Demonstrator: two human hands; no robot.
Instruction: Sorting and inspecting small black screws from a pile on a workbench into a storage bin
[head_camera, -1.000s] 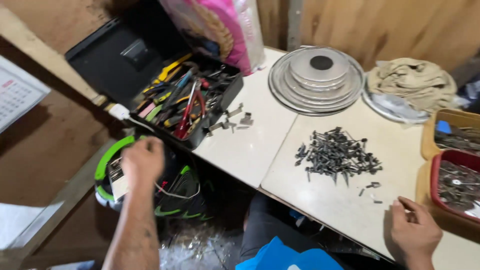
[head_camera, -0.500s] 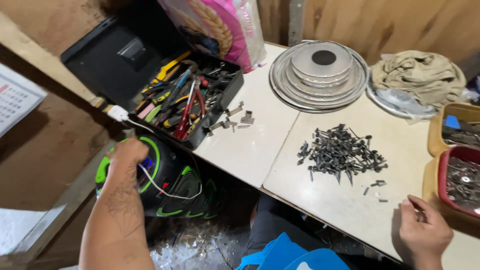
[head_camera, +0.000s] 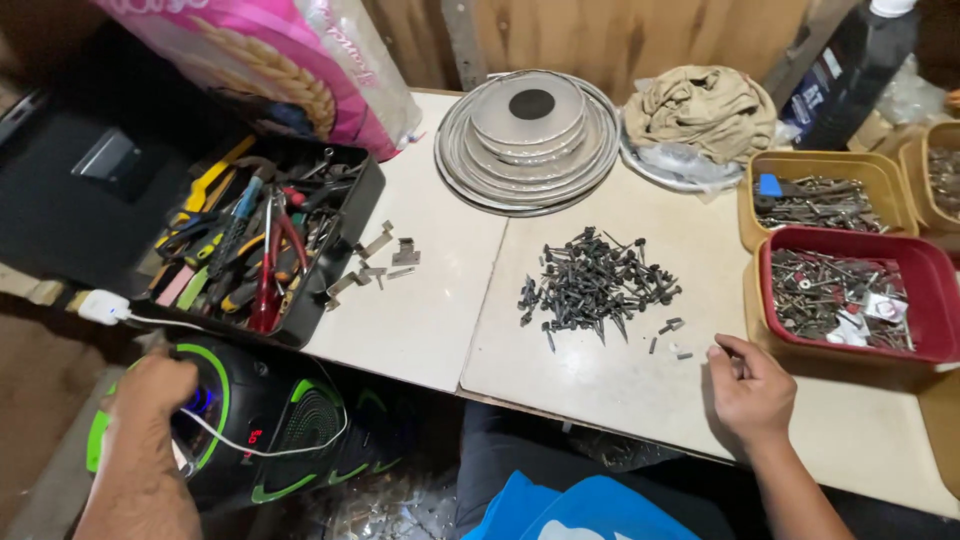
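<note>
Black-and-green speaker (head_camera: 270, 425): your left hand (head_camera: 150, 385) is pressing down on its top, fingers hidden; your right hand (head_camera: 750, 390) is resting loosely curled, empty, by loose screws (head_camera: 672, 330).

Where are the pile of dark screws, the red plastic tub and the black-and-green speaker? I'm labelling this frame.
pile of dark screws (head_camera: 597, 285), head view, middle of the heap.
red plastic tub (head_camera: 848, 244), head view, near its back rim.
black-and-green speaker (head_camera: 300, 420), head view, its front grille.

Left hand (head_camera: 150, 385) reaches low, fingers curled — right hand (head_camera: 750, 390) rests loosely (palm down).
</note>
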